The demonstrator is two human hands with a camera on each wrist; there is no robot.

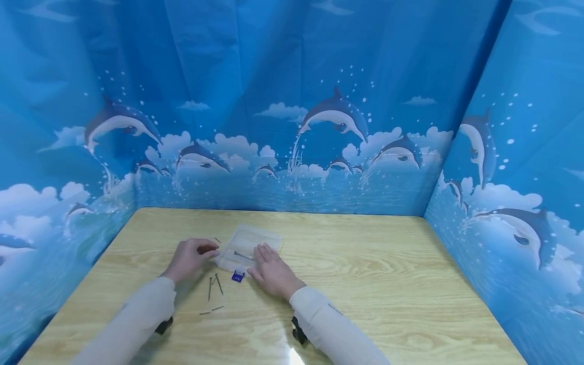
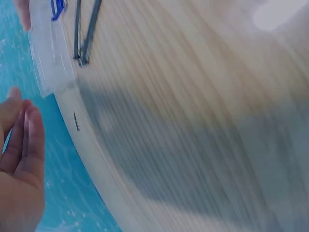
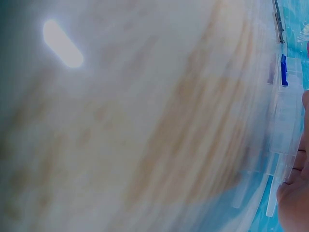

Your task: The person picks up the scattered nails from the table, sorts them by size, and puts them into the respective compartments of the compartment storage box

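A clear plastic case (image 1: 250,234) with a blue latch (image 1: 238,276) lies on the table, and a long nail (image 1: 243,255) shows within its outline. My right hand (image 1: 275,274) rests on the right side of the case with its fingers straight. At the case's left edge is my left hand (image 1: 191,259), thumb and fingertips close together; nothing shows between them. In the left wrist view, the left hand (image 2: 21,159) has fairly straight fingers. Long nails (image 1: 219,284) lie in front of the case. A small nail (image 2: 76,121) lies beyond its left end.
Two short nails (image 1: 217,307) lie nearer the front of the wood-grain table (image 1: 374,284). A blue dolphin-printed curtain (image 1: 274,101) stands behind the table and along its sides. Light glares on the tabletop near the front.
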